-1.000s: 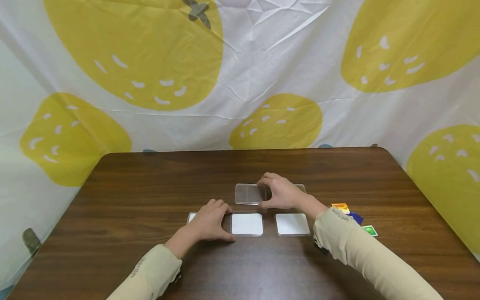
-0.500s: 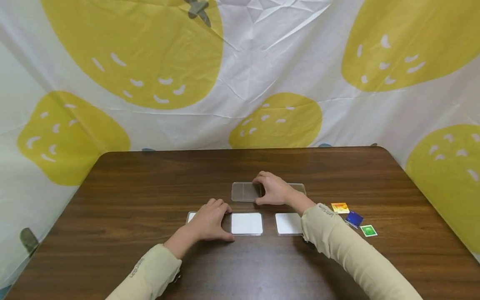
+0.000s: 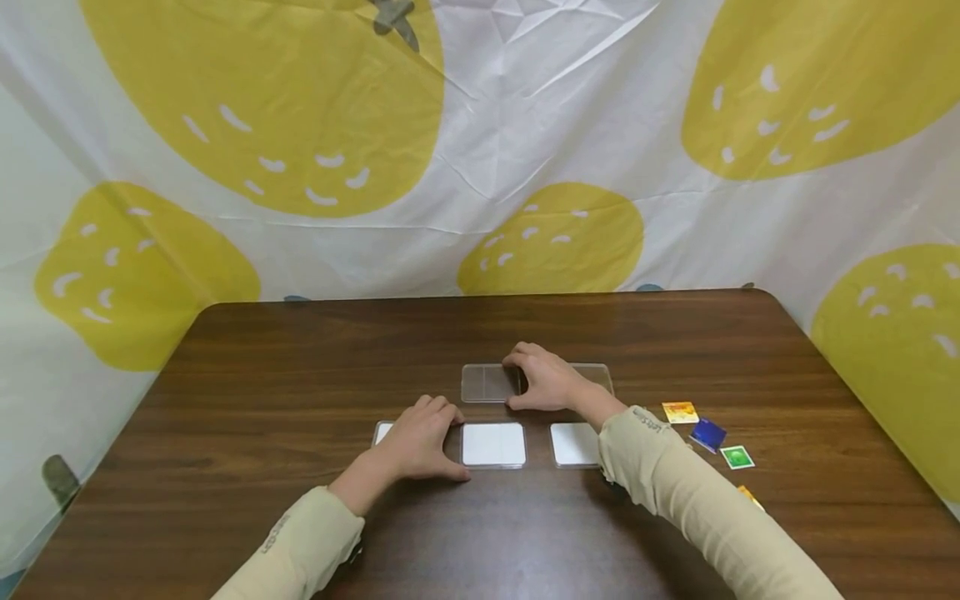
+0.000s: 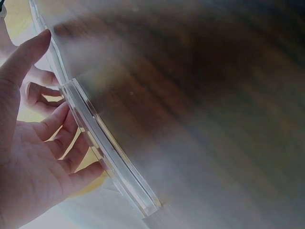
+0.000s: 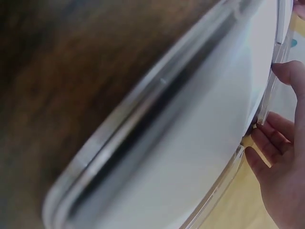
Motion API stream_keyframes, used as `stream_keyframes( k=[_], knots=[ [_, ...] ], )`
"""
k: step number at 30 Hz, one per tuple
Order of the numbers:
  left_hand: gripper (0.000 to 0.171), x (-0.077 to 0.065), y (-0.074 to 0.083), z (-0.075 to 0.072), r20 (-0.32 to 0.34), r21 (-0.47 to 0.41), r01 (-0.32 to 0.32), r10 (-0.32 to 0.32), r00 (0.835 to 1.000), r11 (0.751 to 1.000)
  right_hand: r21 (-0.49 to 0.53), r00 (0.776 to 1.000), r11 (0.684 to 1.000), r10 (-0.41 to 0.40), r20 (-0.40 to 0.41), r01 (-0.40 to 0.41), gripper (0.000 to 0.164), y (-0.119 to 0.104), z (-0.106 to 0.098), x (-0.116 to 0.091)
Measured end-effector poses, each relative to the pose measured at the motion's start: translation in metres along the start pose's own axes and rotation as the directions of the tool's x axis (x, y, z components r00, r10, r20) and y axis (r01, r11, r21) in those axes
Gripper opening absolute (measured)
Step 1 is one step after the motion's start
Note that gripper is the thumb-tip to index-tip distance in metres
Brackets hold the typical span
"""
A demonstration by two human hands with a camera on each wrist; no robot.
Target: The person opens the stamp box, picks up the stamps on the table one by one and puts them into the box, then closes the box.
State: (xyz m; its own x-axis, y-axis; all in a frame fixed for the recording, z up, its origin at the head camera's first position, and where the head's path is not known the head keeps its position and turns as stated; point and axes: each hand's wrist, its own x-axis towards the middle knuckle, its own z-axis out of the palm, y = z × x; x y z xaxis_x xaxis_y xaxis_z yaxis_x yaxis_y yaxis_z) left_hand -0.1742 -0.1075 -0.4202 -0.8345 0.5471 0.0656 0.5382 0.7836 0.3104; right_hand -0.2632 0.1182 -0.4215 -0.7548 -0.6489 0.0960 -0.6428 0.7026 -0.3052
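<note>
Three clear flat cases with white inserts lie in a row: the left case [image 3: 382, 432], the middle case [image 3: 493, 444] and the right case [image 3: 576, 443]. My left hand [image 3: 420, 440] covers most of the left case. Its thumb and index fingertip lie by the middle case's left corners; in the left wrist view its fingers [image 4: 71, 157] show behind a case edge. Behind the row, my right hand [image 3: 547, 379] grips the right end of a clear plastic case [image 3: 483, 383], thumb near, fingers far. Another clear plastic case [image 3: 596, 375] lies beside it, partly under that hand.
At the right lie small colourful cards: an orange card [image 3: 680, 412], a blue card [image 3: 708, 435] and a green card [image 3: 738, 457]. Another yellow-orange card [image 3: 750, 497] is partly hidden by my sleeve. A patterned curtain [image 3: 360, 250] hangs behind the wooden table [image 3: 315, 350].
My right hand has shifted slightly left and away with the clear plastic case. The blue and green cards have come out from behind the sleeve. My left hand has stayed put.
</note>
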Motion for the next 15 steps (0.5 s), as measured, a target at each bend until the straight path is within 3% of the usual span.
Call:
stream_keyframes(
  k=[15],
  knots=[
    [0.065, 0.0003, -0.0026, -0.0052, 0.02, -0.031, 0.021, -0.021, 1.0, 0.999, -0.006, 1.0, 1.0, -0.002, -0.009, 0.002, 0.062, 0.0002, 0.0022, -0.0042]
  ],
)
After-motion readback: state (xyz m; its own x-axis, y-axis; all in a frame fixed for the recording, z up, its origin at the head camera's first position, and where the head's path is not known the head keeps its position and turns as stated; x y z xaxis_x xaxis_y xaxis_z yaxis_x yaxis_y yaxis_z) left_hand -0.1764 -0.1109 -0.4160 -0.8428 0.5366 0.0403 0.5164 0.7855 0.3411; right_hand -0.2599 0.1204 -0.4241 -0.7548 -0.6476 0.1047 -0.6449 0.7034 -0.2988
